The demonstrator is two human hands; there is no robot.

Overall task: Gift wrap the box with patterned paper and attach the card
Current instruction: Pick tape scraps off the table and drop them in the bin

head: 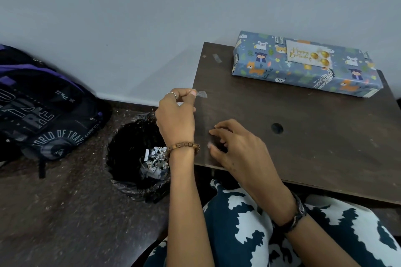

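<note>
The box, wrapped in blue paper with cartoon animals, lies at the back right of the dark table. A white "Happy Birthday" card with gold balloons sits on its top. My left hand is at the table's left edge and pinches a small strip of clear tape between thumb and finger. My right hand rests on the table near the front left corner, its fingers curled with the tips on the wood. Whether it holds anything under them is hidden.
A bin with a black liner stands on the floor left of the table, with scraps of patterned paper inside. A dark backpack lies by the wall. Another bit of tape sticks on the table's back left. A round hole is in the tabletop.
</note>
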